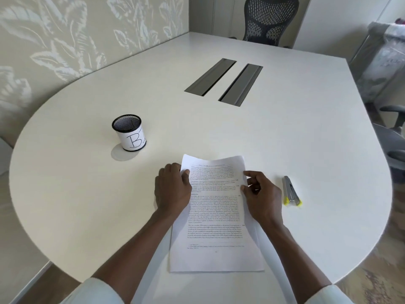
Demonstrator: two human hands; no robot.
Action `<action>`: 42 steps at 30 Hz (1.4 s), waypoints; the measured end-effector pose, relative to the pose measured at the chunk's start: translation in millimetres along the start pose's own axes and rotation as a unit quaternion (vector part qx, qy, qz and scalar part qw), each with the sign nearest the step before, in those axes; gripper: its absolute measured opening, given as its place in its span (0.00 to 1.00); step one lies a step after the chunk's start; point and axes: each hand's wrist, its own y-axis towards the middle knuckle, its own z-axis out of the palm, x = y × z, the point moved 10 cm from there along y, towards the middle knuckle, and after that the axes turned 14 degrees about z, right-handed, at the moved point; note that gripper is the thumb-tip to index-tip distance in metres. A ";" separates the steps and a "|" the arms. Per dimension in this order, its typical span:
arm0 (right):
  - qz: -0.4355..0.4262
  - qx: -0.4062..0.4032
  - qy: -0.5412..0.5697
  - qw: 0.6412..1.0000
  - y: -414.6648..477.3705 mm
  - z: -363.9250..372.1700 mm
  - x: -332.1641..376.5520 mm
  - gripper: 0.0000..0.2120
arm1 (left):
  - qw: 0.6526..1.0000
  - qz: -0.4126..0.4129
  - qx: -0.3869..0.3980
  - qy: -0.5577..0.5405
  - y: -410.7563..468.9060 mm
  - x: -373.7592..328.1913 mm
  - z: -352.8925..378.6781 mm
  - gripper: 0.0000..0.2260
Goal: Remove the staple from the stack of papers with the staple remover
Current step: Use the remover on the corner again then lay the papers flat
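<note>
The stack of papers (215, 212) lies flat near the table (306, 132) edge; it's light and floppy, so I'd pin it down near the top left corner. Left hand (172, 188) pinches that corner, right hand (260, 195) pinches the right edge with loosely curled fingers. The staple remover (291, 191) sits untouched just right, small and rigid, easy to grab by its sides.

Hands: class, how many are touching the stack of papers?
2. The left hand grips the upper left edge of the stack of papers; the right hand pinches its right edge.
</note>
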 end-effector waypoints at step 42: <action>-0.203 -0.044 -0.236 0.949 -52.7 19.7 14.6 0.10 | 0.963 0.185 0.136 0.144 -47.4 -0.1 13.6 0.38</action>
